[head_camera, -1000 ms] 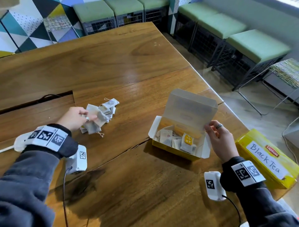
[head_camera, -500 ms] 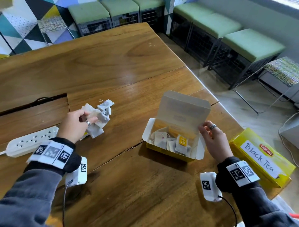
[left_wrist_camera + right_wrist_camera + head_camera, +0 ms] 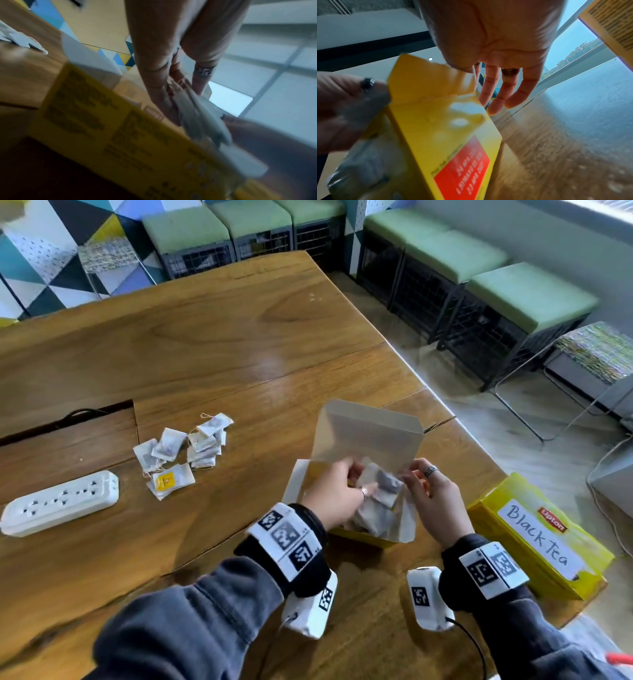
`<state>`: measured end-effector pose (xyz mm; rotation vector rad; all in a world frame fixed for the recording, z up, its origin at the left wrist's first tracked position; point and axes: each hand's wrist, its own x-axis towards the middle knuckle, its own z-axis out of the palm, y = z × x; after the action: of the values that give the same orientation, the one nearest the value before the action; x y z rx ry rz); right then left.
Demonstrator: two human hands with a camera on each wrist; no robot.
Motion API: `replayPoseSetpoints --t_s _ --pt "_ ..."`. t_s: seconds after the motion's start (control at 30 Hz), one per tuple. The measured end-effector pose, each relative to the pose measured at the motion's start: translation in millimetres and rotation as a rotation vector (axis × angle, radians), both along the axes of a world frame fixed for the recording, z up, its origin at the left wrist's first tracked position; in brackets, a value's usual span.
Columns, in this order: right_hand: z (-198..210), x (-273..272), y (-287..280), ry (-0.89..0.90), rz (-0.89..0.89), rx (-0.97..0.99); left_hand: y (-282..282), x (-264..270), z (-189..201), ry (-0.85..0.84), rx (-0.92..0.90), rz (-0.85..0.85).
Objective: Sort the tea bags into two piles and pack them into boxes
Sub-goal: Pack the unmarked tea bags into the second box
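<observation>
An open yellow tea box [image 3: 359,536] stands on the wooden table with its pale lid [image 3: 366,436] raised. My left hand [image 3: 337,494] grips a bunch of grey-white tea bags [image 3: 378,498] just over the box's opening. The left wrist view shows those tea bags [image 3: 202,119] between the fingers [image 3: 154,94], above the box [image 3: 120,135]. My right hand [image 3: 428,491] is at the box's right side and pinches the lower edge of the lid. In the right wrist view its other fingers [image 3: 501,86] hang straight behind a yellow side flap [image 3: 428,81]. Several loose tea bags [image 3: 191,450] lie to the left.
A closed yellow box labelled "Black Tea" [image 3: 537,537] lies at the table's right edge, right of my right wrist. A white power strip [image 3: 58,501] sits at the left, near a cable slot [image 3: 68,419]. Green-cushioned stools [image 3: 527,296] line the floor beyond.
My left hand lifted a bunch of tea bags from the pile and carried it right to the open box. Several bags stayed on the table. The right hand stayed at the lid.
</observation>
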<state>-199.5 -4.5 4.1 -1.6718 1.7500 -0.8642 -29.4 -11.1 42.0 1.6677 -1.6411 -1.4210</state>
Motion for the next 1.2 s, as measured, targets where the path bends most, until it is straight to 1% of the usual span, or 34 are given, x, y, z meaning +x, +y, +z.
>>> replayPoseSetpoints --t_s 0.07,0.1,0.2,0.23,0.3,0.37,0.4,0.43,0.5,0.57,0.63,0.67,0.7,0.77,0.8,0.83,0.87,0.93,1.0,1.03,1.07,1.1,1.13,1.17,1.2 --pt "0.3 0.1 -0.5 -0.008 0.005 0.003 -0.1 -4.7 -10.8 -0.176 -0.017 -0.09" --pt "0.1 -0.1 -0.4 -0.012 0.007 0.009 -0.7 -4.0 -13.3 -0.21 -0.026 -0.103" --pt "1.0 -0.6 0.8 -0.033 0.01 0.034 -3.8 0.3 -18.1 -0.226 -0.042 -0.089" --pt "1.2 -0.5 1.0 -0.046 0.008 0.04 -4.4 1.8 -19.2 -0.218 -0.029 -0.103" --pt "1.9 -0.4 1.2 -0.064 0.006 0.047 -5.2 3.9 -18.2 -0.13 0.053 -0.107" --pt "1.6 -0.4 1.0 -0.062 0.013 0.044 -7.2 5.3 -18.3 -0.012 0.138 -0.031" --pt "1.5 -0.3 1.1 -0.065 0.018 0.044 -7.4 4.9 -16.9 0.01 0.16 0.012" --pt "1.2 0.0 1.1 -0.069 0.022 0.043 -7.1 3.5 -15.9 -0.008 0.17 0.03" --pt "0.9 0.8 1.1 -0.072 0.023 0.037 -6.1 -3.7 -16.9 -0.153 0.15 -0.029" --pt "0.7 1.5 1.2 -0.08 0.023 0.034 -2.6 -13.8 -17.6 -0.304 0.072 -0.107" --pt "0.8 1.5 1.6 -0.094 0.025 0.046 -1.3 -20.5 -21.5 -0.362 -0.001 -0.116" --pt "1.1 1.5 1.8 -0.096 0.026 0.056 -1.5 -20.7 -21.9 -0.352 -0.006 -0.104" --pt "1.3 0.8 1.8 -0.094 0.027 0.065 -2.8 -18.9 -23.1 -0.308 0.019 -0.082" --pt "1.9 -1.2 1.4 -0.091 0.028 0.071 -7.5 -10.5 -23.0 -0.162 0.125 -0.026" --pt "2.2 -2.1 1.5 -0.093 0.028 0.075 -10.1 -4.5 -22.0 -0.127 0.155 -0.004" --pt "2.4 -2.6 1.5 -0.096 0.029 0.08 -12.1 2.5 -20.2 -0.142 0.142 0.003" --pt "2.5 -3.0 1.5 -0.101 0.03 0.083 -13.4 9.2 -17.8 -0.201 0.101 -0.002" --pt "2.8 -2.3 1.9 -0.108 0.031 0.088 -12.8 17.8 -13.7 -0.397 -0.034 -0.057" --pt "3.2 -1.0 2.4 -0.101 0.03 0.095 -5.8 18.7 -10.4 -0.602 -0.211 -0.143" --pt "3.4 -0.5 2.7 -0.095 0.028 0.095 -1.0 17.3 -9.3 -0.666 -0.329 -0.177" --pt "3.5 -0.3 2.9 -0.092 0.026 0.092 3.5 15.1 -6.8 -0.677 -0.456 -0.215" --pt "3.5 -0.3 2.9 -0.091 0.025 0.088 6.8 13.1 -4.5 -0.642 -0.549 -0.283" --pt "3.6 -0.3 2.8 -0.091 0.025 0.084 9.6 11.7 -2.7 -0.591 -0.586 -0.377" --pt "3.9 -0.4 2.6 -0.089 0.027 0.079 11.4 11.0 -3.4 -0.551 -0.554 -0.471" --pt "4.1 -0.6 2.6 -0.087 0.029 0.075 12.6 11.1 -5.7 -0.558 -0.471 -0.564"
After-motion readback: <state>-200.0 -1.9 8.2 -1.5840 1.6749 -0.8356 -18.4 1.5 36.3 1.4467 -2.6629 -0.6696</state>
